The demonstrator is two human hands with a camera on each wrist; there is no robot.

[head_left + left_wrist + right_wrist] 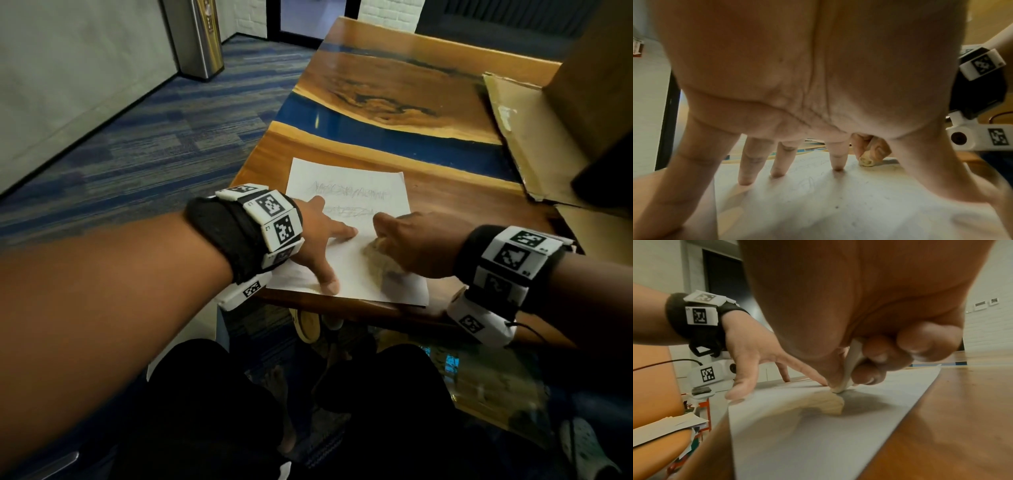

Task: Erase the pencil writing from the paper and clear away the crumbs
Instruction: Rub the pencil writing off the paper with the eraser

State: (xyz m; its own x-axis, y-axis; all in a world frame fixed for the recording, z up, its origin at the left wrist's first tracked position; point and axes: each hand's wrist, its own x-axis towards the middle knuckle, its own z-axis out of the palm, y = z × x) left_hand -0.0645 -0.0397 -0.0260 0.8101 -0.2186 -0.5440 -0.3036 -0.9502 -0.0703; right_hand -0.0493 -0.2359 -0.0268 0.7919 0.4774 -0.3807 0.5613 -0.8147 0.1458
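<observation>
A white sheet of paper [346,267] lies at the near edge of the wooden table [445,202], with two rows of grey pencil writing [349,193] across its far half. My left hand [322,240] presses on the paper's left part with straight, spread fingers [777,164]. My right hand [411,240] pinches a pale eraser [849,369] and holds its tip on the paper [818,434] just below the lower row of writing. The eraser [866,160] shows past my left fingers in the left wrist view. A few dark specks lie on the paper [838,207].
An opened cardboard box [534,137] lies on the table's right side, its flap reaching towards the paper. The table's edge runs just below the sheet. Carpeted floor and a metal bin [195,37] are to the left. Knees and feet show under the table.
</observation>
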